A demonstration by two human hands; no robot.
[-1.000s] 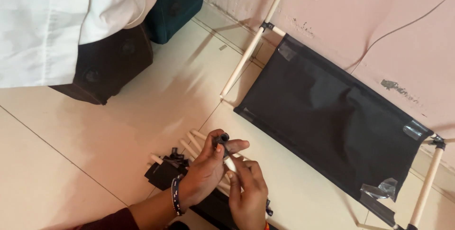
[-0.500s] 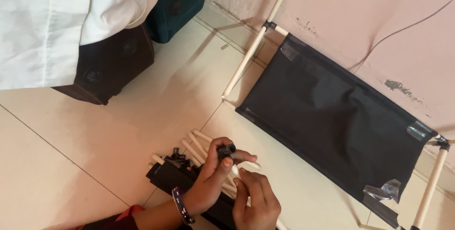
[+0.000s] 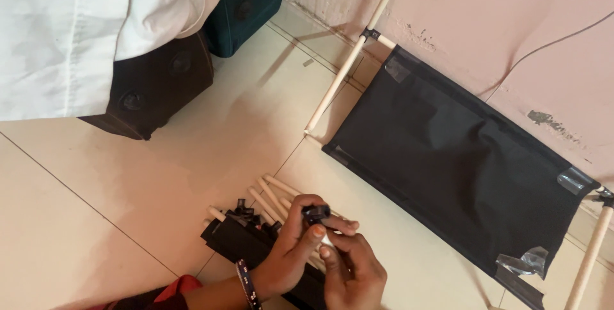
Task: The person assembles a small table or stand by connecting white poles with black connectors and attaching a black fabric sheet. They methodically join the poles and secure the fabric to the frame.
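Moved: both hands shifted slightly, same grip.
Left hand (image 3: 291, 255): pinches black connector (image 3: 316, 213), steadying it.
Right hand (image 3: 352, 271): grips white rod (image 3: 327, 240) beneath connector.
Behind: 3 loose rods (image 3: 275, 196).

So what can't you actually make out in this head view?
- White rod: mostly hidden by both hands.
- Black connector: fingers cover its lower part.
- Right hand: cut by the bottom edge.
- Black fabric panel: its far corner leaves the frame.
- Rod pile: partly behind the left hand.
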